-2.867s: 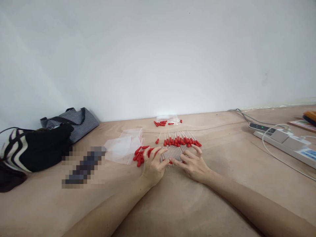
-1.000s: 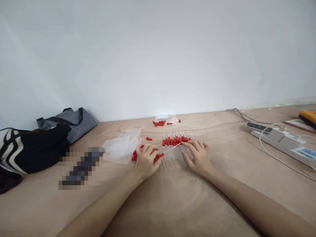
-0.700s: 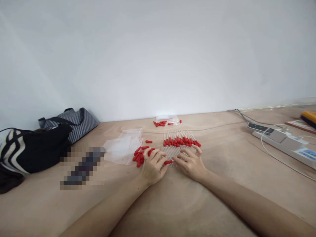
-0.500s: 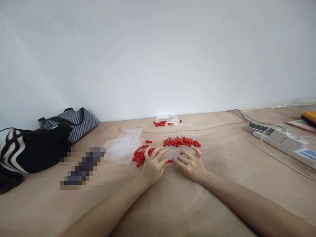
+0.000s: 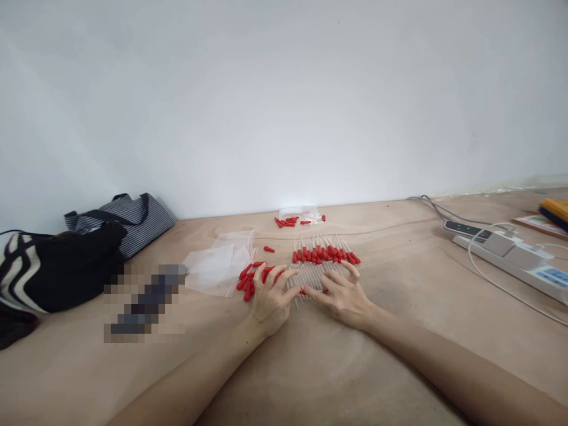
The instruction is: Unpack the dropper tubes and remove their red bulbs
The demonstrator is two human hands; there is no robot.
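Note:
My left hand is closed, with thumb and forefinger pinched at a small red rubber bulb. Facing it, my right hand has its fingertips closed at the same spot, and a bit of red shows under its fingers too. Which hand bears most of the bulb is hidden. Below and between both hands lies a row of clear glass tubes. Just beyond them is a row of droppers, thin tubes with red bulbs towards me. Loose red bulbs are heaped beside my left hand.
Clear zip bags lie flat on the left, with one single red bulb nearby. More red bulbs and a small bag are by the wall. A power strip with cables is right; a striped bag stands left.
The red bulb between my fingertips is now more covered by my right fingers, and my hands are closer together there. The single loose bulb has shifted slightly away and turned.

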